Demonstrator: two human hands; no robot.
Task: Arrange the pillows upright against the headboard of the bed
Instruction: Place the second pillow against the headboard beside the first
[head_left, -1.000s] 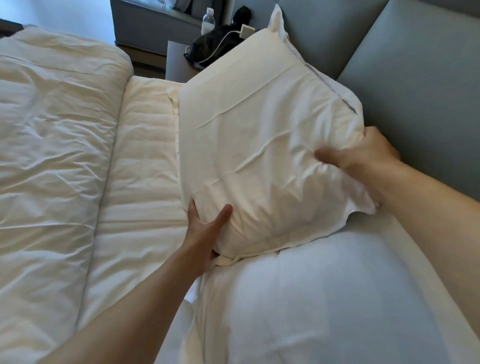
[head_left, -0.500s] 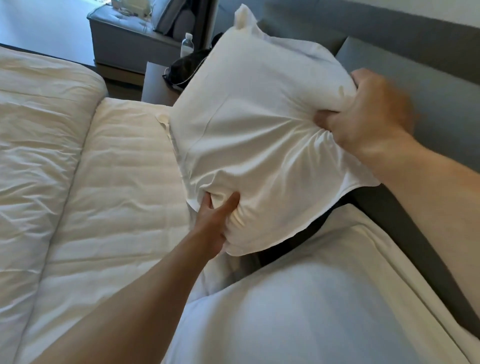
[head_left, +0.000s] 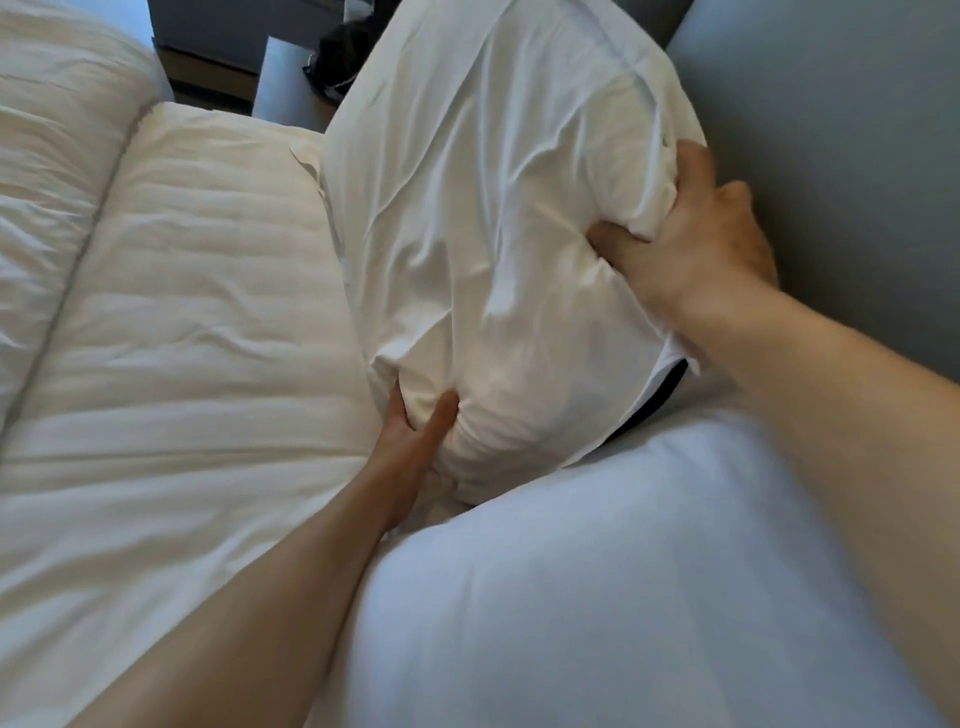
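Observation:
A white pillow (head_left: 488, 218) stands tilted against the grey padded headboard (head_left: 831, 156), its lower corner down near the mattress. My left hand (head_left: 415, 431) grips its lower left corner, fingers sunk into the fabric. Along the pillow's right edge, beside the headboard, my right hand (head_left: 691, 249) clutches a bunch of the case. A second white pillow (head_left: 597, 571) lies flat in the foreground, under my arms. A dark gap shows between the two pillows.
The cream mattress pad (head_left: 197, 312) stretches left, with a folded duvet (head_left: 52, 182) along the far left. Beyond the bed stands a grey bedside table (head_left: 283, 83) with a dark bag (head_left: 337, 52) on it.
The held pillow has been lifted off the flat pillow and turned more upright toward the headboard. Both hands have tightened into the fabric. The camera has moved closer and lower.

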